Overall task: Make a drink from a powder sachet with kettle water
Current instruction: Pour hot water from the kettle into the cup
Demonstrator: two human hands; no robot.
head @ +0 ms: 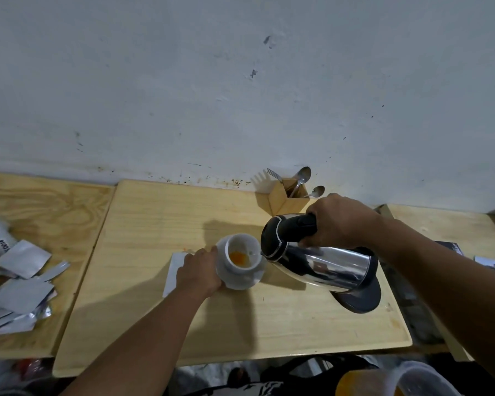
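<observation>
A white cup (242, 265) stands on a white saucer (240, 282) in the middle of the wooden table (160, 224), with orange powder or liquid at its bottom. My left hand (199, 271) grips the saucer's left edge. My right hand (339, 220) holds the black handle of a steel kettle (323, 265), which is tipped to the left with its spout at the cup's right rim. A thin stream of water runs into the cup. A white sachet (175, 270) lies flat under my left hand.
A wooden holder (283, 200) with spoons and forks stands at the back by the wall. Several silver sachets (20, 284) are piled on the left table. Dark packets (452, 248) lie at the right. A plastic container with orange content (383, 381) sits below the front edge.
</observation>
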